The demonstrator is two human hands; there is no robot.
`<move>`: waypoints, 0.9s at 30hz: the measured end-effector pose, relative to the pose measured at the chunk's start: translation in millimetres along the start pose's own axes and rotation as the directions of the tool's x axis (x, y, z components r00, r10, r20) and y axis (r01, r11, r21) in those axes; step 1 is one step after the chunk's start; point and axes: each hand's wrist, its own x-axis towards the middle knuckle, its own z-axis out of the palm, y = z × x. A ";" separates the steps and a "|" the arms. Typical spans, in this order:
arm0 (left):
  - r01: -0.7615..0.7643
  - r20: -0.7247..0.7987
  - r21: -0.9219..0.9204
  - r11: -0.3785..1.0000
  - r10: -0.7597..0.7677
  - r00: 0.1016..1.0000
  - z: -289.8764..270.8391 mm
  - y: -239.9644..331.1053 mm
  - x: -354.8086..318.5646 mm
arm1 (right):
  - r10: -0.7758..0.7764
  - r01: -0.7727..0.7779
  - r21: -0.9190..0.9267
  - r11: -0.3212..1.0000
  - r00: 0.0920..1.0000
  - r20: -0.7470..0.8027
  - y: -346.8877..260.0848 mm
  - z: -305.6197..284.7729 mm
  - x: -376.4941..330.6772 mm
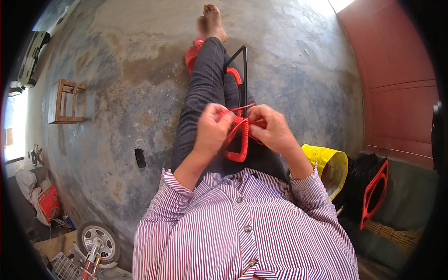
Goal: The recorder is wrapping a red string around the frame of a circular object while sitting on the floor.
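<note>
- Both hands close on red plastic cord [239, 122] where it is wound round a black metal frame [243, 74]: the left hand [212, 128] has its fingers curled and pinched on the cord at the frame's left side, and the right hand [273, 128] pinches the strands on the right side, knuckles up.
- That frame lies lengthwise on the person's lap, along the outstretched legs in dark trousers [205, 93]; its lower part is wrapped in red, its upper part is bare black bar, with a short red wrap [234, 74] partway up the left bar.
- A thin strand of the cord runs taut between the two hands, just above the wrapped part.
- Further up, a bundle of red cord [191, 53] lies on the floor beside the shin, near the bare foot [213, 21].
- Striped shirt sleeves [186, 186] are rolled to the forearms.
- To the right stand a yellow sack [329, 163], a black bag [361, 179] and a second red-wrapped frame [373, 193], with a straw broom [396, 235] just below them.
- To the left, well apart, a small wooden stool [67, 101] stands on the concrete floor [130, 70], and a small wheel [97, 240] sits at the lower edge.
</note>
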 end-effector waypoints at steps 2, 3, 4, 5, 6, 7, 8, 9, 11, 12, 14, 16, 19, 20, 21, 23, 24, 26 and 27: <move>-0.019 -0.103 -0.013 1.000 0.018 0.995 -2.6 34.3 5.4 | -0.221 0.226 -0.004 0.974 0.952 -0.213 8.3 -7.1 -2.7; -0.018 -0.104 -0.013 1.000 0.017 0.994 -3.9 46.8 2.0 | -0.131 0.148 0.094 0.985 0.978 -0.161 -1.5 -9.9 -6.8; 0.041 -0.059 -0.104 0.994 -0.047 0.997 -3.5 56.1 -0.5 | -0.132 0.148 0.094 0.984 0.978 -0.163 -12.0 -8.8 -9.7; 0.104 -0.007 -0.192 0.976 -0.108 0.994 -2.1 63.8 -3.8 | -0.312 0.294 -0.110 0.949 0.924 -0.223 -23.7 -2.7 -12.2; 0.140 0.056 -0.186 0.973 -0.131 0.990 5.3 69.6 -10.0 | -0.490 0.409 -0.318 0.856 0.838 -0.241 -32.5 2.7 -13.8; 0.228 0.128 -0.268 0.936 -0.201 0.971 14.6 74.7 -14.6 | -0.484 0.428 -0.264 0.865 0.850 -0.209 -35.0 5.6 -15.2; 0.318 0.203 -0.341 0.885 -0.261 0.944 20.6 77.5 -16.9 | -0.486 0.429 -0.264 0.864 0.849 -0.209 -32.5 3.4 -13.6; 0.377 0.261 -0.400 0.836 -0.290 0.921 21.2 77.0 -17.5 | -0.521 0.463 -0.283 0.840 0.834 -0.183 -30.2 -1.3 -11.7; 0.327 0.237 -0.366 0.871 -0.252 0.938 19.5 68.8 -13.5 | -0.400 0.402 -0.029 0.915 0.894 -0.202 -35.6 -15.5 -19.1; 0.277 0.218 -0.329 0.903 -0.213 0.952 18.2 64.9 -12.2 | -0.295 0.375 0.300 0.877 0.914 -0.279 -34.8 -24.0 -23.1; 0.295 0.229 -0.343 0.892 -0.225 0.947 11.5 64.5 -10.6 | -0.207 0.369 0.583 0.724 0.922 -0.326 -38.4 -61.8 -32.4; 0.381 0.243 -0.280 0.881 -0.319 0.916 7.6 58.3 -5.4 | -0.191 0.481 0.729 0.487 0.873 -0.449 -34.9 -104.5 -46.0; 0.397 0.209 -0.252 0.883 -0.351 0.913 9.5 52.8 -2.6 | -0.259 0.528 0.806 0.268 0.845 -0.467 -15.2 -183.1 -70.7; 0.405 0.225 -0.263 0.876 -0.352 0.909 12.0 50.0 0.1 | -0.255 0.531 0.797 0.287 0.844 -0.471 -9.8 -197.0 -80.4; 0.400 0.250 -0.259 0.879 -0.340 0.907 12.6 45.9 2.1 | -0.186 0.590 0.734 0.336 0.806 -0.562 0.8 -205.0 -87.8; 0.386 0.262 -0.253 0.887 -0.322 0.910 14.7 43.2 3.8 | -0.039 0.627 0.674 0.391 0.743 -0.668 25.3 -201.4 -85.0; 0.373 0.263 -0.232 0.898 -0.311 0.913 17.8 42.7 5.1 | -0.018 0.589 0.672 0.449 0.758 -0.652 29.8 -184.4 -79.6; 0.315 0.143 -0.236 0.919 -0.287 0.947 -3.5 49.7 -9.8 | 0.018 0.401 0.751 0.525 0.877 -0.481 25.4 -121.3 -32.5; 0.322 0.149 -0.233 0.918 -0.294 0.944 -2.1 46.4 -7.3 | 0.075 0.312 0.758 0.573 0.901 -0.428 25.5 -95.6 -27.2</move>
